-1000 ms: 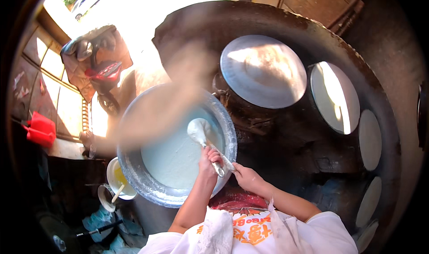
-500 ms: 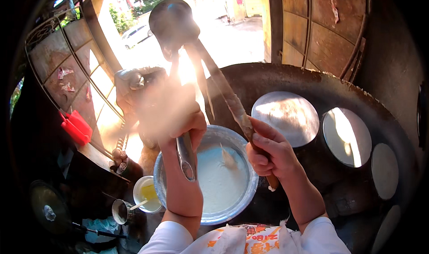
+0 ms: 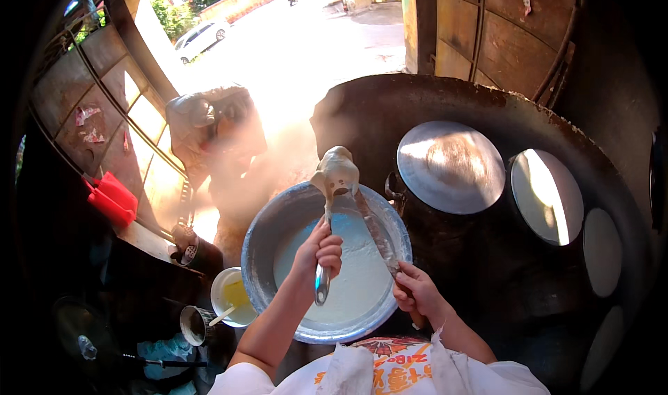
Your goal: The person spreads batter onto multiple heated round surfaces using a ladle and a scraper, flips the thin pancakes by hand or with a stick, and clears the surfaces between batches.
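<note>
My left hand (image 3: pixel 316 252) is closed round the metal handle of a ladle (image 3: pixel 339 164). The ladle's head is coated in thick, pale batter and is held over the far side of a wide metal basin (image 3: pixel 256 256). White batter (image 3: pixel 348 277) lies in the basin. Gripped in my right hand (image 3: pixel 419 294) is a long flat scraper (image 3: pixel 376 234), its wooden handle toward me. The scraper's blade is smeared with batter, and its far end is at the ladle's head; whether they touch I cannot tell.
To the right, a large dark round cooktop (image 3: pixel 557 127) with a raised rim holds a metal lid (image 3: pixel 451 167) and several pale discs. Left of the basin stand a white tub (image 3: pixel 223 291) of yellow liquid and a small can (image 3: pixel 193 325). A bright doorway opens ahead.
The ladle and scraper have come down from high in front of me to just above the basin. Both hands are lower, and the steam or glare around the left hand has thinned.
</note>
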The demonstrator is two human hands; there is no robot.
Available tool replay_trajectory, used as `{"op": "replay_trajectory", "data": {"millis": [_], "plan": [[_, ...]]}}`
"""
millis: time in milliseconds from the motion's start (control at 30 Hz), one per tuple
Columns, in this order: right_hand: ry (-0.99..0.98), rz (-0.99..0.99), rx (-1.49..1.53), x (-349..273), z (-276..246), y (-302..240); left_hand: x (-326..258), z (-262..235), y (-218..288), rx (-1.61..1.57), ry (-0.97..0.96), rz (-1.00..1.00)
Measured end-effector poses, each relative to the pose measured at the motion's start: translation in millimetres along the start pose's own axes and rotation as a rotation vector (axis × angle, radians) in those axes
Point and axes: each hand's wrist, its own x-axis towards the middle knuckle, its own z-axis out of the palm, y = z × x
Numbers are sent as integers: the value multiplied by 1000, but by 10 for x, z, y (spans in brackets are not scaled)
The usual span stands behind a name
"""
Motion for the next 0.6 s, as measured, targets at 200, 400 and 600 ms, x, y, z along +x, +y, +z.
{"op": "replay_trajectory", "data": {"millis": [200, 400, 600], "plan": [[118, -433, -153, -417, 87, -532, 439, 474, -325, 99, -171, -119], [919, -1197, -961, -185, -715, -551, 1696, 1246, -1545, -437, -252, -423], [942, -625, -70, -1077, -1445, -691, 2445, 795, -1351, -132, -114, -558]]}}
